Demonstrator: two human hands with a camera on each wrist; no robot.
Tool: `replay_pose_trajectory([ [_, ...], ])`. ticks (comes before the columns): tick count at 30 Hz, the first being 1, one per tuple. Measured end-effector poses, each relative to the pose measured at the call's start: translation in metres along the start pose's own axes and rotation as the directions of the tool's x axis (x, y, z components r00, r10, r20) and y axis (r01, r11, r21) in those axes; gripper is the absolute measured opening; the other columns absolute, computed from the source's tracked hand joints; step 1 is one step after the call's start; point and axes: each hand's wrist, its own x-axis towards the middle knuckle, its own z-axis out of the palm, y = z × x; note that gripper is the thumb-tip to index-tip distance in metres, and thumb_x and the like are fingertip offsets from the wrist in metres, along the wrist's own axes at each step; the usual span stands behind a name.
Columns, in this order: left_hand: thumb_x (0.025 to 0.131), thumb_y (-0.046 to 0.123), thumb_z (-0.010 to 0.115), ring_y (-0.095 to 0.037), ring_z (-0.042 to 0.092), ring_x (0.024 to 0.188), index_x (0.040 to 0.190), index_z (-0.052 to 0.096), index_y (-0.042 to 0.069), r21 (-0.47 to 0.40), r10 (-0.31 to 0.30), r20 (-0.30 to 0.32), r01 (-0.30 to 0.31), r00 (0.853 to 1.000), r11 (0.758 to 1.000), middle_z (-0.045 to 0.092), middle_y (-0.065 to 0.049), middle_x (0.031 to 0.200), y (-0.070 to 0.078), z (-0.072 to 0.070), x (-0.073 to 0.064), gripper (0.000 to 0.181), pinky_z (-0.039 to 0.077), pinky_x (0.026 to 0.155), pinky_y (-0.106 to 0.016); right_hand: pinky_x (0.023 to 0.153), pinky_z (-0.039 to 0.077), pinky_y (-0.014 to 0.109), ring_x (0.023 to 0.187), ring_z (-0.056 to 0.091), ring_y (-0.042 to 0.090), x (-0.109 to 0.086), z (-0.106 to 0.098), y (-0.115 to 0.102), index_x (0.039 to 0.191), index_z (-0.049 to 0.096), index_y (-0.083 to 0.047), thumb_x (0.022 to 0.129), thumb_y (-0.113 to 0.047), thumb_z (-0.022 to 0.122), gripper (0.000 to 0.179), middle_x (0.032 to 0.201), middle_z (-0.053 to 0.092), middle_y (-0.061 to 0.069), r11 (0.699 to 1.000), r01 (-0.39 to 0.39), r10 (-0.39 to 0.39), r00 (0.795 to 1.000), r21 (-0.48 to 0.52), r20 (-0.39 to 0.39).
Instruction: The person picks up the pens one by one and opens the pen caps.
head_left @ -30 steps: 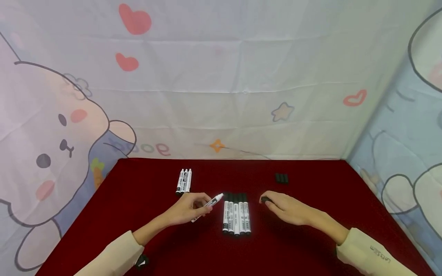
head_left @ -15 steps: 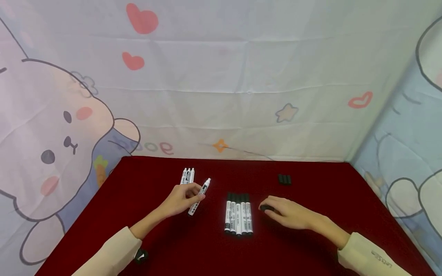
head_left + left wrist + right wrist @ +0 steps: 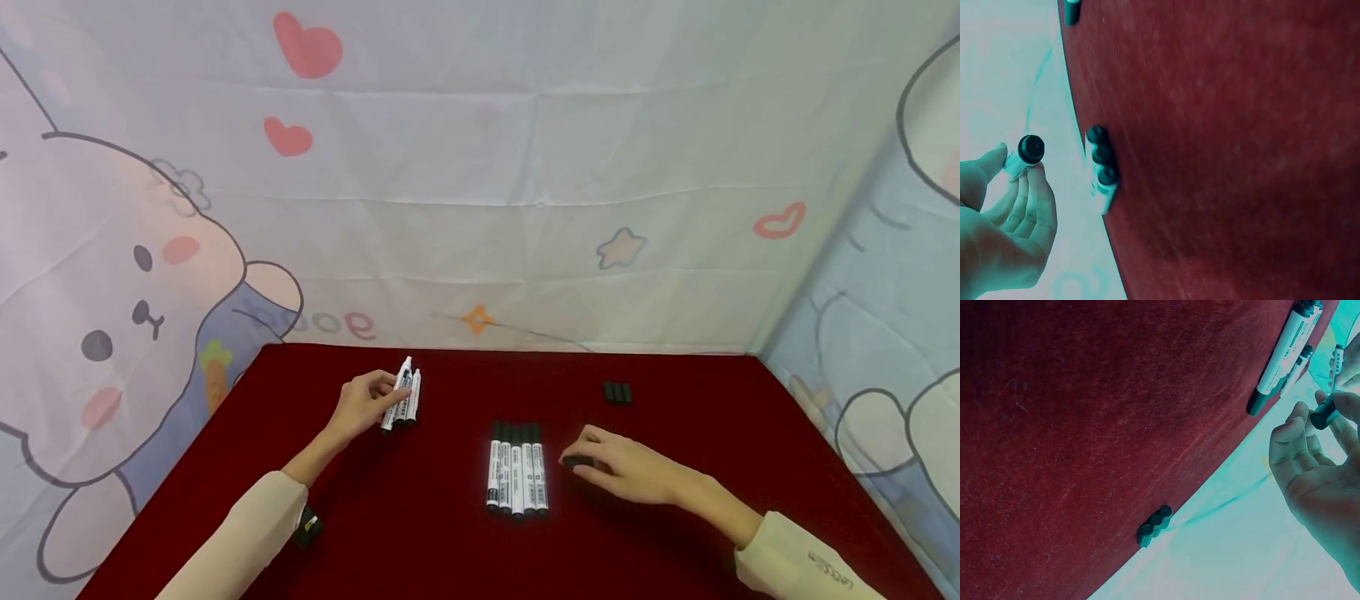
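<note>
My left hand [image 3: 365, 402] pinches an uncapped white marker [image 3: 1017, 161] between thumb and fingers. In the head view that marker overlaps a row of three uncapped markers [image 3: 413, 402]; the left wrist view shows it apart from them, their black ends [image 3: 1102, 155] lined up on the cloth. A black marker cap [image 3: 1324, 414] is pinched in my right hand [image 3: 618, 462], low over the table and partly hidden by the fingers. Between my hands lies a tight row of several capped markers [image 3: 517, 479], their black caps pointing away from me.
Three black caps [image 3: 618, 392] lie side by side at the back right of the dark red tablecloth [image 3: 450, 550]. A printed cloth backdrop [image 3: 480, 167] rises directly behind the table's far edge. A small dark item [image 3: 307, 528] shows beside the left cuff.
My left hand has carried the uncapped marker away to the left and back, turning it from slanted to nearly parallel with the three uncapped ones. The right hand has stayed nearly still with the cap.
</note>
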Motion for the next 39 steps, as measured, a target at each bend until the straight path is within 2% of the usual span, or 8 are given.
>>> replay_pose_trajectory([
  [5, 0.094, 0.025, 0.075, -0.014, 0.063, 0.060, 0.112, 0.069, -0.005, -0.019, -0.121, -0.022, 0.120, 0.992, 0.993, 0.073, -0.021, 0.097, -0.013, -0.003, 0.013, 0.035, 0.056, 0.057, -0.027, 0.071, 0.048, 0.017, 0.078, 0.046, -0.003, -0.001, 0.001, 0.001, 0.128, 0.068, -0.017, 0.106, -0.030, 0.057, 0.028, 0.110, 0.061, -0.004, 1.000, 0.023, -0.023, 1.000, 0.004, 0.005],
  [11, 0.096, 0.025, 0.073, -0.013, 0.066, 0.069, 0.117, 0.068, -0.006, -0.015, -0.259, -0.026, 0.259, 0.965, 0.966, 0.072, -0.025, 0.107, -0.024, -0.003, 0.026, 0.038, 0.060, 0.060, -0.030, 0.077, 0.051, 0.020, 0.083, 0.050, -0.003, -0.001, 0.001, 0.004, 0.130, 0.066, -0.015, 0.105, -0.030, 0.058, 0.031, 0.115, 0.065, -0.006, 1.000, 0.007, -0.008, 0.999, 0.013, 0.050],
  [15, 0.096, 0.027, 0.072, -0.016, 0.068, 0.074, 0.120, 0.067, -0.008, 0.003, -0.306, -0.046, 0.307, 0.951, 0.952, 0.071, -0.027, 0.113, -0.030, -0.002, 0.033, 0.042, 0.061, 0.062, -0.030, 0.080, 0.052, 0.022, 0.086, 0.052, -0.003, 0.000, 0.002, 0.004, 0.130, 0.066, -0.014, 0.105, -0.031, 0.058, 0.031, 0.116, 0.067, -0.006, 1.000, -0.011, 0.009, 0.998, 0.021, 0.068],
  [20, 0.095, 0.025, 0.074, -0.013, 0.065, 0.068, 0.121, 0.067, -0.007, 0.005, -0.327, -0.048, 0.328, 0.944, 0.945, 0.071, -0.024, 0.108, -0.038, 0.001, 0.037, 0.042, 0.060, 0.059, -0.028, 0.083, 0.054, 0.025, 0.087, 0.053, -0.003, 0.001, 0.003, 0.003, 0.128, 0.067, -0.013, 0.105, -0.030, 0.059, 0.030, 0.117, 0.069, -0.005, 1.000, -0.006, 0.004, 0.997, 0.022, 0.074],
  [27, 0.094, 0.024, 0.075, -0.014, 0.063, 0.064, 0.117, 0.067, -0.009, 0.058, -0.329, -0.029, 0.330, 0.944, 0.942, 0.070, -0.019, 0.094, -0.041, 0.002, 0.036, 0.041, 0.058, 0.055, -0.028, 0.088, 0.056, 0.026, 0.097, 0.061, -0.002, 0.004, 0.006, 0.003, 0.126, 0.069, -0.013, 0.103, -0.031, 0.061, 0.031, 0.121, 0.072, -0.003, 1.000, -0.003, 0.002, 0.995, 0.013, 0.098],
  [39, 0.092, 0.029, 0.076, -0.013, 0.064, 0.061, 0.116, 0.068, -0.007, 0.158, -0.345, -0.021, 0.344, 0.938, 0.926, 0.073, -0.020, 0.099, -0.043, 0.001, 0.036, 0.044, 0.057, 0.053, -0.026, 0.087, 0.057, 0.026, 0.095, 0.061, -0.002, 0.005, 0.005, 0.009, 0.125, 0.070, -0.014, 0.102, -0.029, 0.064, 0.028, 0.120, 0.072, -0.002, 1.000, -0.021, 0.021, 0.995, -0.002, 0.097],
])
